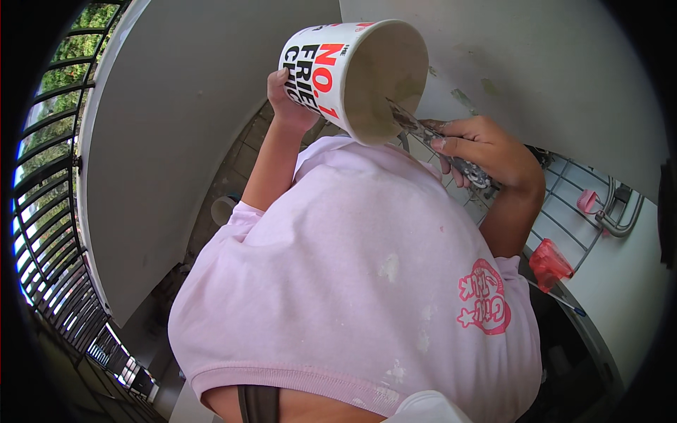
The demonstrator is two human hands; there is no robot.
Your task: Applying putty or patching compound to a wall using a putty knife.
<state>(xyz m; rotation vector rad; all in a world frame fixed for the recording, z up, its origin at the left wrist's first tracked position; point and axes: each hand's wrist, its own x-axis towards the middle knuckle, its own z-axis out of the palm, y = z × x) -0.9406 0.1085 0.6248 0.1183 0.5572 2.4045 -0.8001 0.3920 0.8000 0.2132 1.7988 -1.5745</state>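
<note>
A large white paper bucket with red and black lettering is raised in front of my chest. It lies tilted, its round mouth turned to the right, and the inner wall is pale and dull. My left hand grips it from the left, thumb up along the side; the other fingers are hidden behind it. In my right hand is a putty knife smeared with whitish paste, its blade end at the bucket's mouth. The fingers close around its crusted handle. Whether the blade touches the inner wall, I cannot tell.
Grey walls rise on the left and far right, the right one bearing greenish patches. Black railings run along the left edge. A wire rack at right has a red plastic bag by it. A pale container stands on the floor.
</note>
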